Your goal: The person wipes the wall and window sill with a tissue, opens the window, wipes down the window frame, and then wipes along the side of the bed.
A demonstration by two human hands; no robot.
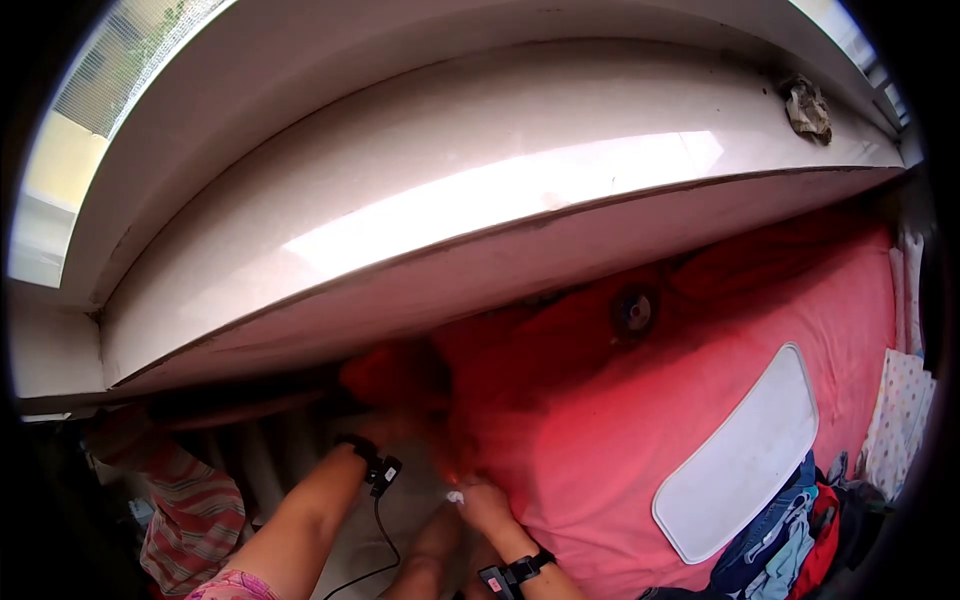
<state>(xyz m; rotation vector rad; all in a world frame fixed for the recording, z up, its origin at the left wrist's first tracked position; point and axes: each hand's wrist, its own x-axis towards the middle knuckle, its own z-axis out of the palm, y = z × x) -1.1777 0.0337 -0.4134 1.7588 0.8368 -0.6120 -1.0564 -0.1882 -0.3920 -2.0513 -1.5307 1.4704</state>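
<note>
My left hand point(405, 428) reaches forward at the near-left edge of the red bedsheet point(590, 440). It is dark and smeared by motion, so its fingers cannot be made out. A bunched, blurred part of the red cloth point(395, 375) rises just beyond it. My right hand point(485, 505) is closer to me, beside the sheet's edge, with its fingers curled together. A small white bit point(455, 496) shows at those fingers; what it is I cannot tell.
A white board with rounded corners point(740, 455) lies on the bed, near folded clothes point(780, 540). Farther back is a dark round object point(634, 310). A crumpled wrapper point(808, 108) sits on the pale window ledge point(450, 140). Striped cloth point(195, 510) hangs at left.
</note>
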